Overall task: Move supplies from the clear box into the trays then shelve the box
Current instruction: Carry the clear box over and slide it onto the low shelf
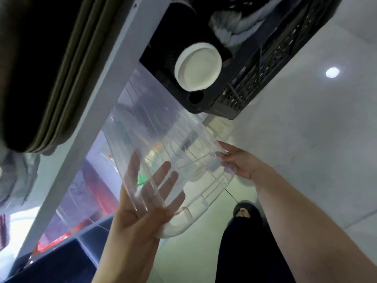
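Note:
The clear box (pixel 163 139) is tilted, its far end pushed into the grey shelf unit below a black crate. It looks empty; I see through its walls. My left hand (pixel 140 211) presses flat against the box's near left side, fingers spread behind the clear plastic. My right hand (pixel 238 162) grips the box's right rim with fingers curled on the edge. No trays with supplies can be made out in this view.
A black slotted crate (pixel 255 78) with a white round lid (pixel 197 67) sits on the level above. A grey shelf upright (pixel 85 117) runs diagonally at left, beside stacked dark trays (pixel 51 78). A leg and foot (pixel 244 217) stand on the pale tiled floor.

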A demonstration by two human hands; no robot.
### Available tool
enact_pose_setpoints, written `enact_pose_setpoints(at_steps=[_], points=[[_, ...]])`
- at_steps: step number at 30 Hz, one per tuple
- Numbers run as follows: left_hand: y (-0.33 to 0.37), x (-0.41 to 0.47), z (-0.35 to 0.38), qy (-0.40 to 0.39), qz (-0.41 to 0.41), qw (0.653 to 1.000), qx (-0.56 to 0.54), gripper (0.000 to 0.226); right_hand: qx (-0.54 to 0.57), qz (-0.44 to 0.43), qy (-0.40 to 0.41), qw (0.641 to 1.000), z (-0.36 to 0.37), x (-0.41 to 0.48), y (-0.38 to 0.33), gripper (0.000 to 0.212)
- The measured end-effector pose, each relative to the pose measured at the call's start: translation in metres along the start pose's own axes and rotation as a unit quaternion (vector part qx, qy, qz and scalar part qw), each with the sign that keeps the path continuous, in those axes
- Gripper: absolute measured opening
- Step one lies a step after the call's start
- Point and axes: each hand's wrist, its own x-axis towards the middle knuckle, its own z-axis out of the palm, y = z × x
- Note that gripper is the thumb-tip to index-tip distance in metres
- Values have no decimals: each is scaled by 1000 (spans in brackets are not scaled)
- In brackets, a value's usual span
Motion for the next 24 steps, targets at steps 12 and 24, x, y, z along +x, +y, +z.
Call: enact_pose_setpoints(at_steps=[12,24], points=[[-8,-41,-24,60,-70,989,-113,99,-88,-1,50,995,-8,-41,-16,56],[-17,-72,-79,-132,-90,909,-384,103,-85,-55,86,991,7,-123,-1,69]])
